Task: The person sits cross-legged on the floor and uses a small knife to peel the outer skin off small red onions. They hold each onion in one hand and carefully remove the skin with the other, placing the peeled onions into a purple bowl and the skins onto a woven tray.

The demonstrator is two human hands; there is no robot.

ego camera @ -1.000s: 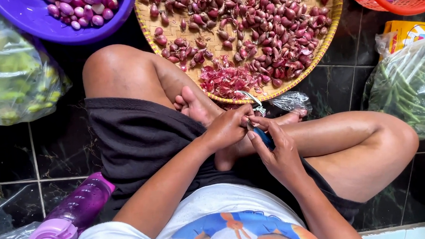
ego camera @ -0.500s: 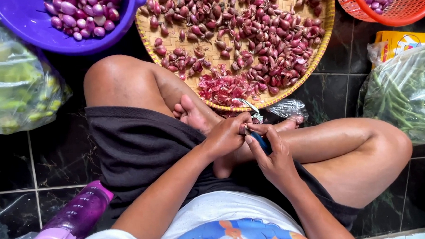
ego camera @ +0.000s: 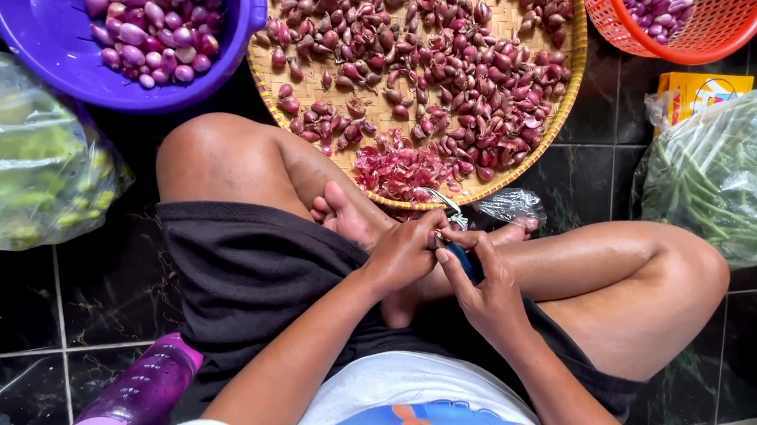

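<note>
Left hand (ego camera: 403, 255) pinched shut on a small shallot (ego camera: 434, 240) at frame centre; right hand (ego camera: 488, 289) wrapped around a blue-handled knife (ego camera: 462, 258), touching it at 4 o'clock; woven tray (ego camera: 373, 116) at 12; purple bowl (ego camera: 63, 70) at 10; orange basket (ego camera: 621, 27) at 1.

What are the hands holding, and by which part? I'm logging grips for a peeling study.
The right hand grips a small knife by its blue handle. The left hand pinches something small, too hidden to identify.
</note>
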